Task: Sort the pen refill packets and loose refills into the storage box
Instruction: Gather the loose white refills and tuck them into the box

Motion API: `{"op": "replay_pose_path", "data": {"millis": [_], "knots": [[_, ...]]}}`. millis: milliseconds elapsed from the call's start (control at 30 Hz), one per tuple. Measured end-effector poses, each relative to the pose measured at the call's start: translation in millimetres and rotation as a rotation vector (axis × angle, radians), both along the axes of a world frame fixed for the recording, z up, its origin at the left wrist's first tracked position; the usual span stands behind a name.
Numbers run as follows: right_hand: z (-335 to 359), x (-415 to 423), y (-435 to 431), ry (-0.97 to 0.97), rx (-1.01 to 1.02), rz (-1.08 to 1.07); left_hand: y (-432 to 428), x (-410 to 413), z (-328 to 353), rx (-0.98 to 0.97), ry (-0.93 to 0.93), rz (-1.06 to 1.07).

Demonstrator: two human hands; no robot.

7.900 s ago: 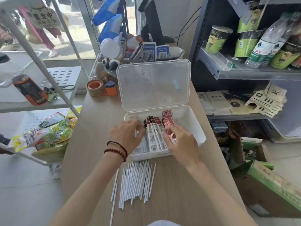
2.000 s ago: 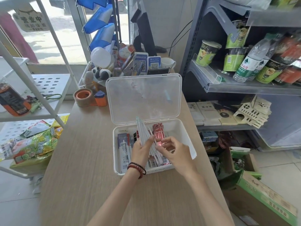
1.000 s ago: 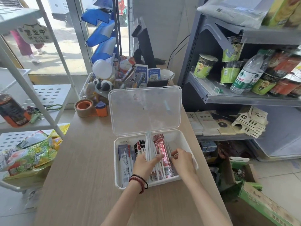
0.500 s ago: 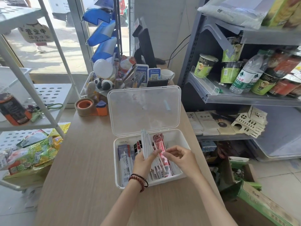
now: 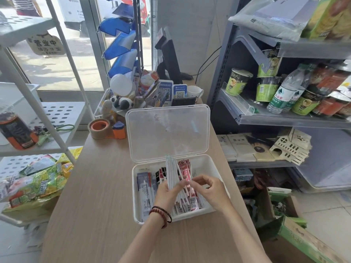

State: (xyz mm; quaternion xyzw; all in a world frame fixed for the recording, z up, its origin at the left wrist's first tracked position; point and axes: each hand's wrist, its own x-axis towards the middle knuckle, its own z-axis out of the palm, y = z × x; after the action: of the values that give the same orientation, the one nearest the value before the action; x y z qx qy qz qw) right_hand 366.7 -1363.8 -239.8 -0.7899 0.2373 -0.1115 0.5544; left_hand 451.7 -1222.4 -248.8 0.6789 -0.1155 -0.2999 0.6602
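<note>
Now hands (image 5: pixel 190 192) raised, refills (image 5: pixel 171 173) lifted upright

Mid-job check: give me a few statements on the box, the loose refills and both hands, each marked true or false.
1. The storage box lid stands open. True.
2. The left hand grips a bundle of white loose refills. True.
3. The loose refills lie on the table in front of the box. False: they are held over the box.
4. The right hand rests on the tape roll. False: it is at the box, fingertips by the refills.
5. Packets lie in the box's left side. True.
</note>
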Motion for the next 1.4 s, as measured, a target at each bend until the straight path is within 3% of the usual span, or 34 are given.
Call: {"op": "replay_pose_path", "data": {"millis": [100,167,433,800,933,1167,1267,1400], "knots": [[-1.8,3.2,-4.4,-0.017,0.006,-0.248,0.1,-0.7,0.0,0.015,-0.009,-0.003],[-3.7,6.4,-5.8,0.038,-0.031,-0.301,0.5,-1.1,-0.1,0.015,0.009,0.006],[-14.4,15.5,0.9,0.361,-0.365,-0.323,-0.4,0.2,-2.3,0.028,-0.022,0.055],[-20.8,19.6,2.8,0.526,-0.502,-0.363,-0.1,1.3,-4.6,0.034,-0.019,0.064],[-19.9,17.0,3.9,0.450,-0.464,-0.362,0.1,1.5,-4.7,0.040,-0.017,0.067],[5.9,4.7,7.4,-0.022,-0.099,-0.188,-0.2,0.0,-2.9,0.002,0.004,0.076],[12.4,3.2,13.4,-0.034,0.012,-0.063,-0.6,0.0,-1.6,-0.009,-0.008,0.055],[16.2,9.0,14.1,0.030,0.029,-0.066,-1.4,-0.8,-3.2,0.022,-0.080,0.002]]}}
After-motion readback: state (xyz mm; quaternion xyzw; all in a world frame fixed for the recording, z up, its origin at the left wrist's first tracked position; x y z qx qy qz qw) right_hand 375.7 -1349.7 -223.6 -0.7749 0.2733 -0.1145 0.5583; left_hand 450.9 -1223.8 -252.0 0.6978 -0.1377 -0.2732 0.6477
